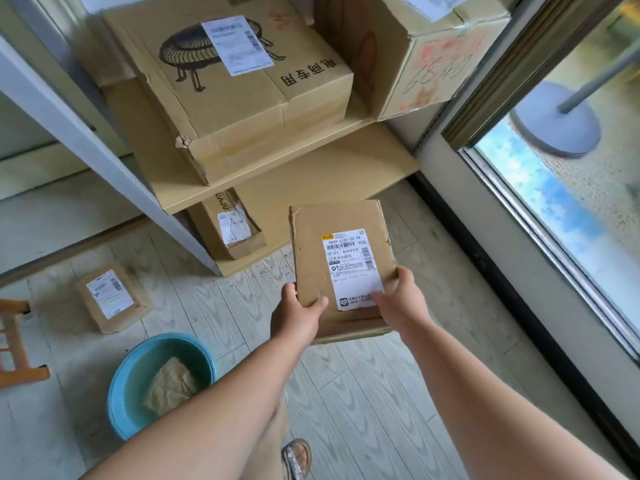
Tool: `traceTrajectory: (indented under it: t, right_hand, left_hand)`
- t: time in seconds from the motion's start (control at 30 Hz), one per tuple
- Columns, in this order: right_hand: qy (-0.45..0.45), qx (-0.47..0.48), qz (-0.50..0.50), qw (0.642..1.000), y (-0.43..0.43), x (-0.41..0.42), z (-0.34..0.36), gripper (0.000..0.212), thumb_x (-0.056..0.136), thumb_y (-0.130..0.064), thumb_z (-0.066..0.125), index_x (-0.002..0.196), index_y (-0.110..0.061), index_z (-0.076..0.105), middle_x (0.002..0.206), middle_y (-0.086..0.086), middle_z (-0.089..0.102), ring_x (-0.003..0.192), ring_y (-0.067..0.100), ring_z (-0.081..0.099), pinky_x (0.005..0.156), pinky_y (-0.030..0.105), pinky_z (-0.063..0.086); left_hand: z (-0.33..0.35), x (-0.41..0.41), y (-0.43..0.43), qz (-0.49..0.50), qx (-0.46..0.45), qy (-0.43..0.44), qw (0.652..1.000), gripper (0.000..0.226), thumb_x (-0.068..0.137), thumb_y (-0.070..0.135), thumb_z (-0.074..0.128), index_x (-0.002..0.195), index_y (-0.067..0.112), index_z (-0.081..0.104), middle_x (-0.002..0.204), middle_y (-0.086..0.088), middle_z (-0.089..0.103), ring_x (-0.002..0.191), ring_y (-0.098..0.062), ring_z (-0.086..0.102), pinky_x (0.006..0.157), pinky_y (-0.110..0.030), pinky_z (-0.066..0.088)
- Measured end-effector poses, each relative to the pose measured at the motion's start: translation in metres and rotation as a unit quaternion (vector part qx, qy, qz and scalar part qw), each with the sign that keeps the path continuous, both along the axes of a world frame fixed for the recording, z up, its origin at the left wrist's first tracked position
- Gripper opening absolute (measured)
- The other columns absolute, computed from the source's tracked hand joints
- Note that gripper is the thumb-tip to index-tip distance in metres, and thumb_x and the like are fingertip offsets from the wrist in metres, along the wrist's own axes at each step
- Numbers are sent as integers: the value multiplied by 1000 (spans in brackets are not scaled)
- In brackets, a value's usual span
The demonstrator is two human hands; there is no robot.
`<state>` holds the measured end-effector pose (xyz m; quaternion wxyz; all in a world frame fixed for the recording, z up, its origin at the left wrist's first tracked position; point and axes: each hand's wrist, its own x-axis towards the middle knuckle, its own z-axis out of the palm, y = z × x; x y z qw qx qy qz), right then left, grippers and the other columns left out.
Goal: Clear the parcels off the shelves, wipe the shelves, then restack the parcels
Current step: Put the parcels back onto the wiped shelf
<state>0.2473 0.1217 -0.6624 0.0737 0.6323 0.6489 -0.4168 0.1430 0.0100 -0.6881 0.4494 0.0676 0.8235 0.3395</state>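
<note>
Both hands grip parcel; label reads "YCQ".

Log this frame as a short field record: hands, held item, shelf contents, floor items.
held item: flat brown cardboard parcel with a white shipping label, carried above the floor in front of the shelves
left hand: grip on the parcel's near left corner
right hand: grip on the near right edge, thumb on the label
shelf: large cardboard box printed with a round heater drawing; tall cardboard box with red handwriting beside it
lower level: small labelled carton
floor: small labelled cardboard parcel; blue plastic basin holding a tan cloth
</note>
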Motion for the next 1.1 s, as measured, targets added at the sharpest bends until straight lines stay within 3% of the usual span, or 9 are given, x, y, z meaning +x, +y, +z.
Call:
traceTrajectory:
  t: [0.1, 0.23, 0.5, 0.67, 0.77, 0.87, 0.97, 1.1]
  right_hand:
    - [-8, 0, 17, 1000, 35, -15, -17, 55, 90, -12, 53, 140, -14, 30, 127, 8, 53, 100, 26, 53, 76, 30, 40]
    - [-9, -16, 34, 999, 79, -40, -41, 53, 90, -11, 52, 139, -14, 31, 123, 8, 55, 86, 19, 48, 71, 28, 39]
    - [11, -51, 68, 996, 137, -84, -94, 56, 88, -12, 54, 139, -16, 30, 106, 3, 54, 85, 20, 50, 68, 28, 39]
    - [15, -57, 108, 992, 177, -104, -119, 57, 88, -15, 54, 140, -16, 30, 117, 7, 57, 88, 22, 54, 69, 32, 44]
    - [15, -51, 138, 989, 197, -118, -131, 55, 92, -18, 52, 141, -16, 28, 122, 10, 57, 98, 28, 57, 77, 38, 49]
    - [24, -34, 175, 984, 214, -130, -150, 55, 92, -18, 52, 141, -16, 27, 121, 12, 57, 95, 27, 56, 76, 39, 49]
    - [24, -14, 199, 980, 231, -141, -170, 55, 91, -20, 54, 140, -17, 29, 118, 13, 59, 99, 31, 59, 81, 41, 51]
    - [42, 10, 211, 977, 253, -160, -205, 56, 89, -24, 59, 138, -17, 33, 120, 11, 59, 103, 32, 59, 84, 41, 50]
  left_hand:
    - [-19, -10, 30, 23, 2, -14, 1000, 40, 88, 33, 61, 121, 16, 45, 105, 2, 60, 88, -21, 54, 74, -27, 41]
    - [-43, -28, 68, 43, -14, -25, 999, 39, 88, 32, 62, 120, 17, 45, 101, 3, 58, 89, -22, 54, 74, -28, 42]
    - [-76, -64, 119, 106, -49, -25, 993, 42, 89, 28, 61, 126, 20, 43, 100, 6, 52, 88, -21, 51, 75, -28, 41]
    - [-92, -74, 155, 155, -42, -25, 987, 46, 89, 26, 61, 131, 18, 42, 106, 4, 53, 86, -17, 48, 74, -26, 38]
    - [-104, -81, 174, 193, -31, -20, 980, 51, 90, 25, 60, 136, 17, 40, 108, 10, 48, 90, -15, 45, 76, -25, 38]
    - [-126, -88, 189, 227, -10, -12, 974, 52, 90, 24, 61, 137, 17, 40, 110, 12, 48, 93, -13, 46, 78, -24, 37]
    - [-156, -95, 198, 254, 9, -21, 967, 54, 87, 27, 64, 137, 19, 42, 123, 4, 57, 101, -17, 53, 84, -28, 43]
    - [-200, -110, 213, 265, 41, -24, 963, 63, 86, 33, 65, 141, 21, 37, 131, 3, 53, 113, -21, 53, 90, -35, 46]
